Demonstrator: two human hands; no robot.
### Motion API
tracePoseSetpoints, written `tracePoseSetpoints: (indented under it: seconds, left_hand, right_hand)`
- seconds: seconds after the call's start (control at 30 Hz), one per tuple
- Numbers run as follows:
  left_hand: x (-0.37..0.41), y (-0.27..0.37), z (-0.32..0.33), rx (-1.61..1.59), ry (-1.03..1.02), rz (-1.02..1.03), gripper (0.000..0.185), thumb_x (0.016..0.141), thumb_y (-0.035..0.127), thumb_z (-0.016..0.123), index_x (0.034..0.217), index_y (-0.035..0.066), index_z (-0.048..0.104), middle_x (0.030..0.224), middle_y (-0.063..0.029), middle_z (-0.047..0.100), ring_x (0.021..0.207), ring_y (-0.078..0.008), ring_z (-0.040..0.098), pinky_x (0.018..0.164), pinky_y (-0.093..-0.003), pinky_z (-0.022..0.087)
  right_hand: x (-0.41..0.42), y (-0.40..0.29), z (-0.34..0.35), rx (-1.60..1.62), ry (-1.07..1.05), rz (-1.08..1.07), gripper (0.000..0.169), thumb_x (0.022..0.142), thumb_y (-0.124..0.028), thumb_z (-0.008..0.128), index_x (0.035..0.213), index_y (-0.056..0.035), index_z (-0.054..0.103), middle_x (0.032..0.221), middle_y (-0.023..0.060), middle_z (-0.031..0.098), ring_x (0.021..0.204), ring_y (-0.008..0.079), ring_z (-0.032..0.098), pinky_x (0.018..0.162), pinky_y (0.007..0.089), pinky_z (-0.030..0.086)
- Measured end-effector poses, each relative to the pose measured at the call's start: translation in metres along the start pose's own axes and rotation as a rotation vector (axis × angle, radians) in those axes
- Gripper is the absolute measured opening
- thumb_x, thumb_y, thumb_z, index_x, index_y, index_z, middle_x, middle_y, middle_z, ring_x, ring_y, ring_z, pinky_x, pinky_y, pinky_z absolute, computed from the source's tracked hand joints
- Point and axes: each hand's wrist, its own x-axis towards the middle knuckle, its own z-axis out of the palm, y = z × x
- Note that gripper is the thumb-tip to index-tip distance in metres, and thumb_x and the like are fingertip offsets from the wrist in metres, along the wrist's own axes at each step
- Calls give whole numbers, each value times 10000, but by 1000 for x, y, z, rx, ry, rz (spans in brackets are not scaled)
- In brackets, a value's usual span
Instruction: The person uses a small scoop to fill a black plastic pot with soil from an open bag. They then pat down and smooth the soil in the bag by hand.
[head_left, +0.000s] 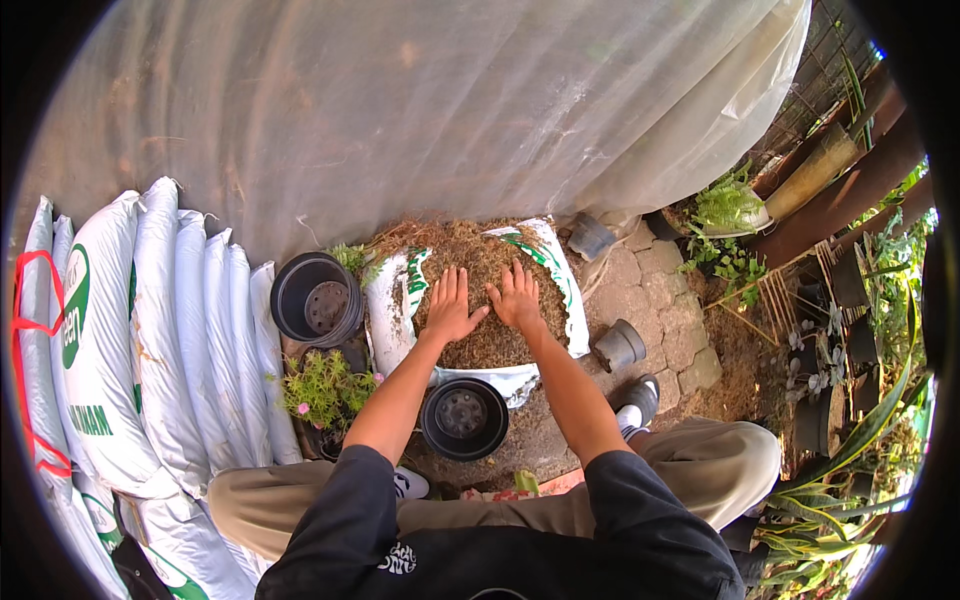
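Observation:
Both palms face down on brown, crumbly potting mix (487, 341) heaped in an opened white plastic sack (388, 330) with green print. My left hand (451, 306) lies flat on the left half, fingers pointing away from me and thumb out to the side. Beside it, with a small gap, my right hand (516, 296) rests with its fingers spread. Neither hand holds anything. Just in front of me, against the sack's near edge, stands a black plastic pot (464, 418) with drainage holes showing in its bottom.
White printed sacks (161, 330) stand packed at the left. Nested black pots (315, 298) and a pink-flowered plant (330, 394) sit nearby. Small pots (619, 346) lie on hexagonal pavers (660, 292) at the right. Plastic sheeting (420, 105) hangs behind; snake plants (817, 517) grow right.

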Motion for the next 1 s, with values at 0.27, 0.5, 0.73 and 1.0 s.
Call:
tracePoseSetpoints:
  seconds: [0.27, 0.5, 0.73, 1.0]
  left_hand:
    - [3, -3, 7, 29, 72, -10, 953, 949, 553, 535, 1571, 6, 65, 1630, -244, 53, 1520, -370, 47, 1223, -494, 90]
    - [9, 3, 3, 48, 38, -63, 940, 955, 529, 540, 1566, -6, 67, 1628, -246, 58, 1519, -371, 39, 1223, -499, 80]
    - [7, 5, 3, 47, 37, -51, 911, 961, 518, 536, 1564, -4, 95, 1627, -236, 78, 1519, -361, 44, 1227, -485, 68]
    - [-8, 0, 15, 34, 161, 10, 811, 964, 488, 536, 1530, -4, 227, 1586, -234, 215, 1492, -376, 161, 1211, -503, 141]
  right_hand:
    - [9, 1, 2, 8, 2, -33, 677, 1000, -535, 415, 1557, -187, 252, 1629, 132, 158, 1463, 412, 195, 1197, 535, 138]
    - [18, 6, 9, 26, 59, -81, 665, 997, -514, 443, 1547, -184, 267, 1606, 169, 202, 1417, 444, 263, 1161, 542, 198]
    - [3, 9, 7, 66, 126, -108, 651, 997, -509, 446, 1526, -151, 321, 1600, 151, 239, 1407, 433, 291, 1164, 548, 202]
    - [-30, 14, 11, 46, 248, -167, 627, 996, -508, 452, 1483, -117, 404, 1568, 153, 320, 1393, 438, 319, 1167, 555, 191]
